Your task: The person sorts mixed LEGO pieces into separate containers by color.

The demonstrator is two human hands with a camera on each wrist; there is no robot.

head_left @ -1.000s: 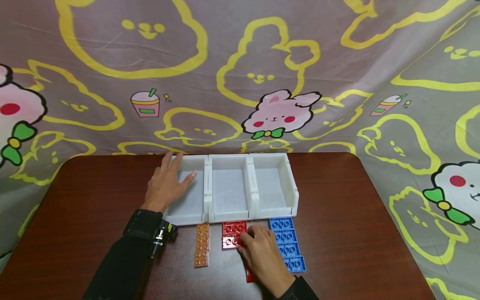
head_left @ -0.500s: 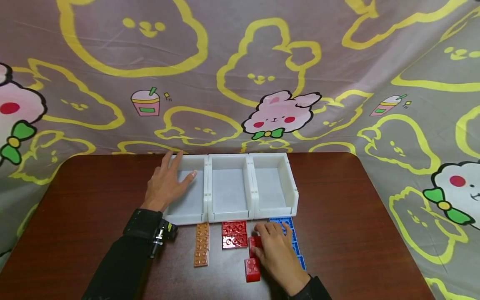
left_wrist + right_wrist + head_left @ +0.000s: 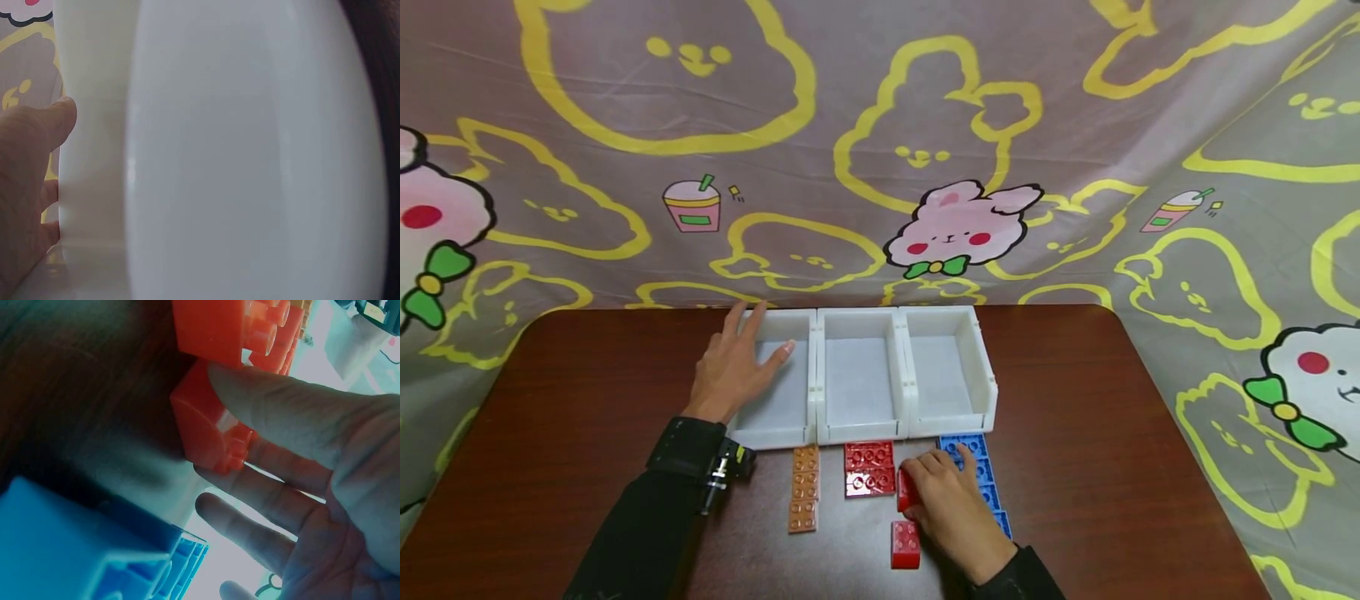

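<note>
My right hand point(image 3: 958, 517) pinches a red toy building brick point(image 3: 203, 425) between thumb and fingers, low over the table. A second red brick point(image 3: 906, 545) stands just nearer to me, studs up. Side by side behind the bricks are three white bins point(image 3: 859, 433). Over the leftmost bin my left hand point(image 3: 726, 375) rests with its fingers spread, thumb reaching across the opening. The left wrist view is mostly filled by the white bin wall point(image 3: 212, 150). Two more red bricks point(image 3: 870, 482) lie together before the middle bin.
A column of orange bricks point(image 3: 805, 486) lies before the left bin. Several blue bricks point(image 3: 973, 446) line up below the right bin, partly behind my right hand. A patterned cloth point(image 3: 790, 183) hangs at the table's back edge.
My right hand has moved off the front red brick, rightward and then back left, and now grips the red brick behind it. My left hand has stayed in place.
</note>
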